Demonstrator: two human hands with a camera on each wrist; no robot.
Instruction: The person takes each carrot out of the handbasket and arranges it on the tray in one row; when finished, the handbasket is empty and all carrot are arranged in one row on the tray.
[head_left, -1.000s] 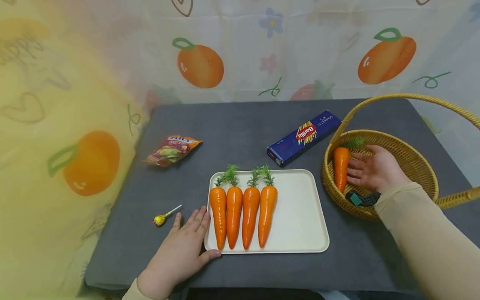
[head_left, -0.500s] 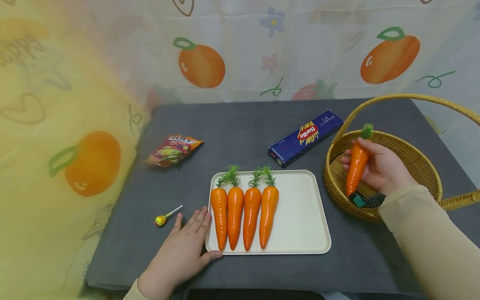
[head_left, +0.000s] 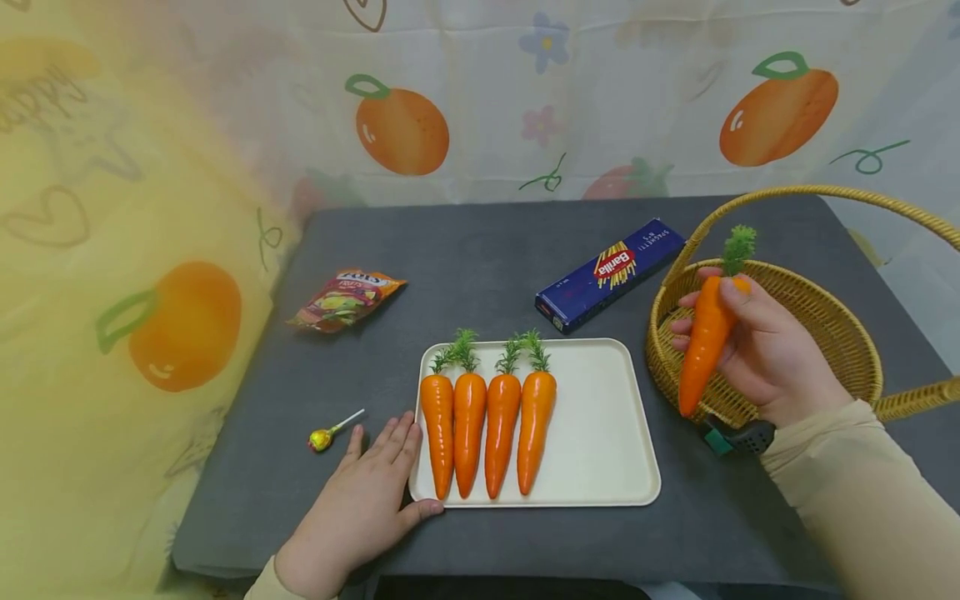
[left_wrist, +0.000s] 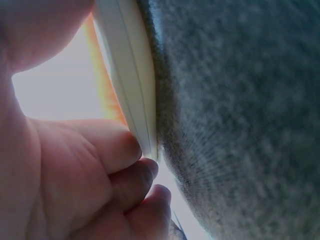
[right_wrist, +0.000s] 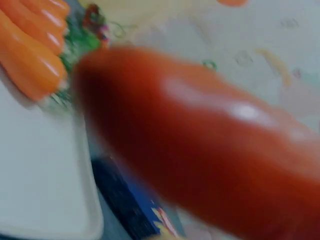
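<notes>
My right hand (head_left: 780, 354) grips a carrot (head_left: 705, 337) with a green leafy top, held above the wicker basket (head_left: 847, 333). In the right wrist view that carrot (right_wrist: 200, 135) fills the middle, close and blurred. My left hand (head_left: 363, 508) lies with straight fingers against the left edge of a cream tray (head_left: 592, 433). Seen from the left wrist, the fingers (left_wrist: 110, 145) touch the rim of the tray (left_wrist: 132, 75). Several carrots (head_left: 502, 433) lie side by side on the tray's left half, tops pointing away.
Behind the tray lies a blue spaghetti box (head_left: 611, 275). A candy bag (head_left: 348, 300) sits at the back left, and a lollipop (head_left: 330, 433) lies beside my left hand. The basket's tall handle (head_left: 810, 192) arches over the right side of the grey table (head_left: 465, 258).
My right hand has closed around the carrot inside the basket and lifted it up, tip toward me. The left hand has stayed at the tray's edge.
</notes>
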